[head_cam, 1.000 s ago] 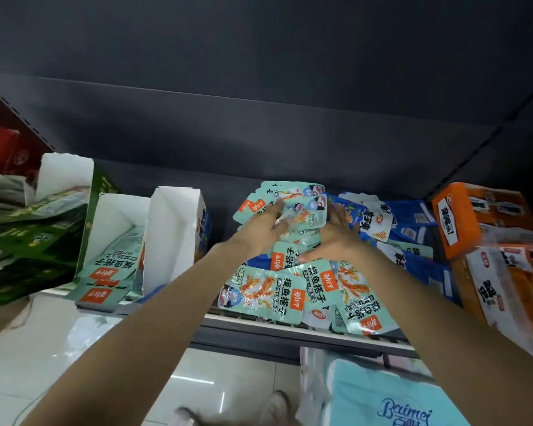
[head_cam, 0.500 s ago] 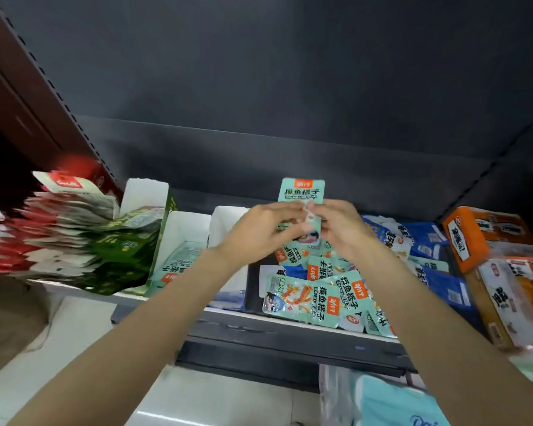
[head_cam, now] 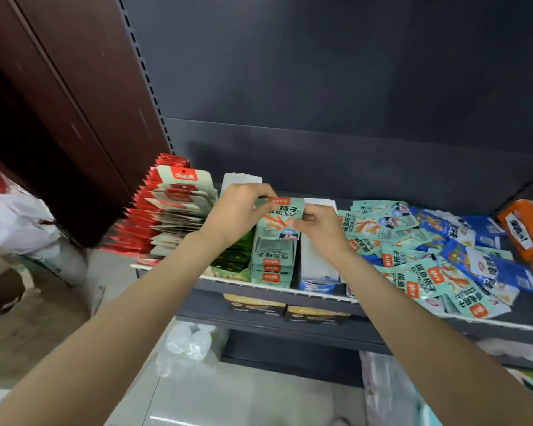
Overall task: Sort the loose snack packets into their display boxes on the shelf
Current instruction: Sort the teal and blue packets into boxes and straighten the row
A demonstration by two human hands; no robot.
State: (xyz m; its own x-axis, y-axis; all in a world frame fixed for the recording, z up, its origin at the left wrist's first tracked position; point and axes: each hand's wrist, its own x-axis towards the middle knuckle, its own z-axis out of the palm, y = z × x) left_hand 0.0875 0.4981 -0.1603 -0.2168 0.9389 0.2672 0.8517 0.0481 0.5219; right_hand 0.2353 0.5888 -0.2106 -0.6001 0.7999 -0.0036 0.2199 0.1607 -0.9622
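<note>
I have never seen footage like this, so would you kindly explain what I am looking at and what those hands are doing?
There is no machine here: a person wears a camera on the head, looking forward and down at their own bare arms. The left hand and right hand together pinch a mint-green snack packet with an orange label above an open display box of matching mint-green packets on the dark metal shelf. To the right lies a loose heap of mint-green and blue packets; to the left stand rows of red-edged packets.
</note>
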